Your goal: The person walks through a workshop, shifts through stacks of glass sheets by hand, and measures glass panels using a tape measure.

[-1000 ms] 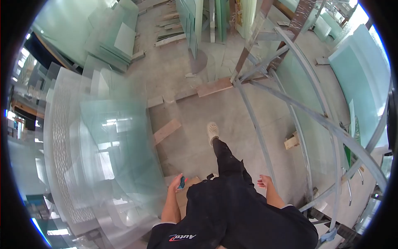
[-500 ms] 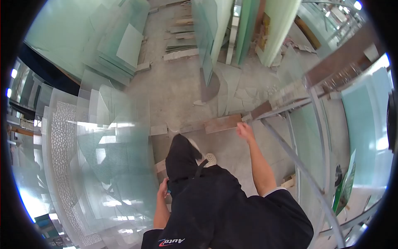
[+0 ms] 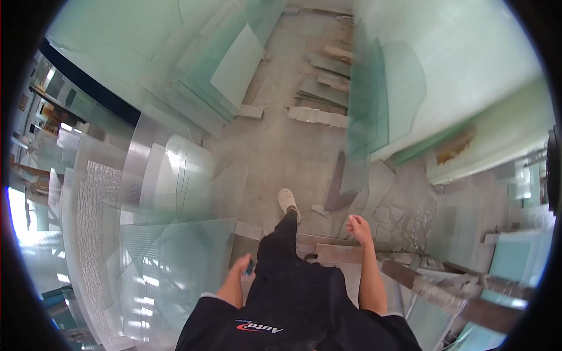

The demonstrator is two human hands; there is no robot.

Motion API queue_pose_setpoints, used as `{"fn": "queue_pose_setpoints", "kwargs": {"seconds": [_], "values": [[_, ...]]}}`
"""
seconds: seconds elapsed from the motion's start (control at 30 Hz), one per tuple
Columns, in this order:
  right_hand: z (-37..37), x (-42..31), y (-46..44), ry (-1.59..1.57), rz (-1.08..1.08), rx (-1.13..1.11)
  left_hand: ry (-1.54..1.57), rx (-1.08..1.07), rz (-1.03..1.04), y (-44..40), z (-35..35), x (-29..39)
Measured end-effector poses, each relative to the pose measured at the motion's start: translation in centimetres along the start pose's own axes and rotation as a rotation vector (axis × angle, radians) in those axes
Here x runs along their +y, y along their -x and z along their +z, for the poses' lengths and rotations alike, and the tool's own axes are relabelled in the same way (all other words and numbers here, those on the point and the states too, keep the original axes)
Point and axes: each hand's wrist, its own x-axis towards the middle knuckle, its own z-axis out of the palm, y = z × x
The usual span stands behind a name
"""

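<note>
Left hand [image 3: 241,266] at left hip, fingers curled round small teal item [image 3: 250,268], partly hidden, beside black trousers [image 3: 280,240]. Right hand [image 3: 359,228] out front, fingers curled in, nothing visible held. Pale clog [image 3: 287,200] ahead on floor [image 3: 263,158]. Broken glass [image 3: 398,219] right of it. Upright panes [image 3: 234,70] beyond, left.

The left glass sheets [image 3: 175,275] look glossy, partly ribbed — the textured pane [image 3: 100,222] beside them rough and pebbled. The shirt [image 3: 287,310] is matt black cloth; the floor [image 3: 275,149], dull and smooth-looking.
</note>
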Motion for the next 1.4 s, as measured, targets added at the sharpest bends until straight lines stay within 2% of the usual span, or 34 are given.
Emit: {"fn": "queue_pose_setpoints", "kwargs": {"seconds": [0.03,0.07,0.1,0.13,0.17,0.23,0.3,0.4,0.43,0.5,0.6,0.63,0.67,0.7,0.77,0.9,0.97,1.03,1.17,1.27,1.3,1.33,1.37,1.4], "values": [[-0.2,0.3,-2.5,0.031,0.103,-0.008,0.040,0.048,0.013,-2.4,-3.1,3.6],[-0.7,0.6,-4.3,0.056,0.204,-0.015,0.332,-0.176,-0.262,0.0,-8.3,11.7],[-0.8,-0.4,-5.9,0.049,0.210,-0.025,0.184,-0.053,-0.043,-3.3,-11.4,14.4],[-0.8,-0.7,-7.0,0.041,0.356,0.003,0.174,0.062,0.158,-0.5,-16.0,21.7],[-1.1,-0.7,-7.4,0.035,0.508,0.038,0.002,0.179,0.339,-5.3,-18.8,23.8],[-1.4,-1.1,-10.0,-0.024,0.539,0.109,0.081,0.323,0.456,-8.6,-24.2,32.3],[-1.0,-2.9,-12.8,-0.024,0.574,0.164,0.339,0.188,0.304,-7.3,-29.5,42.6],[0.2,-8.4,-18.4,0.002,0.696,0.059,0.296,0.241,0.399,-11.7,-32.8,51.0],[0.6,-9.6,-21.4,0.025,0.679,0.029,0.312,0.256,0.399,-13.6,-33.5,53.2],[1.7,-14.0,-28.0,0.028,0.610,0.033,0.138,0.242,0.270,-17.8,-33.4,56.5],[1.3,-20.9,-38.6,-0.027,0.561,0.033,0.085,0.281,0.154,-21.1,-31.4,58.1],[1.5,-23.7,-40.9,-0.090,0.547,0.054,0.144,0.260,-0.009,-20.7,-30.7,58.5],[0.9,-27.0,-43.7,-0.146,0.517,0.085,0.316,0.106,-0.122,-19.0,-30.6,59.9],[0.9,-32.0,-46.4,-0.150,0.459,0.075,0.279,-0.004,-0.137,-20.3,-30.1,59.7],[0.2,-39.9,-52.6,-0.056,0.348,0.027,0.316,0.022,-0.222,-20.1,-29.2,61.4],[-0.4,-52.9,-62.9,0.085,0.162,-0.013,0.513,-0.051,-0.285,-19.9,-30.0,66.7],[0.2,-58.5,-67.4,0.114,0.119,-0.008,0.285,-0.119,-0.149,-23.2,-30.7,68.8],[1.5,-63.4,-71.5,0.114,0.129,-0.028,0.306,-0.122,-0.204,-27.8,-31.5,71.4],[4.4,-71.6,-80.5,0.021,0.171,-0.033,0.194,-0.201,-0.266,-38.2,-36.7,79.9],[5.5,-76.1,-86.4,-0.024,0.211,0.018,0.011,-0.159,-0.173,-44.6,-44.7,90.5],[5.6,-77.0,-88.1,-0.011,0.262,0.051,-0.008,-0.164,-0.152,-49.4,-48.3,93.6],[6.3,-78.0,-89.4,-0.014,0.342,0.127,-0.201,-0.140,0.120,-55.3,-51.7,95.9],[6.5,-79.6,-90.2,-0.013,0.363,0.149,-0.387,-0.138,0.379,-57.4,-52.8,97.1],[6.8,-80.7,-90.8,0.065,0.405,0.097,0.021,0.039,-0.004,-56.7,-57.3,104.0]]}}
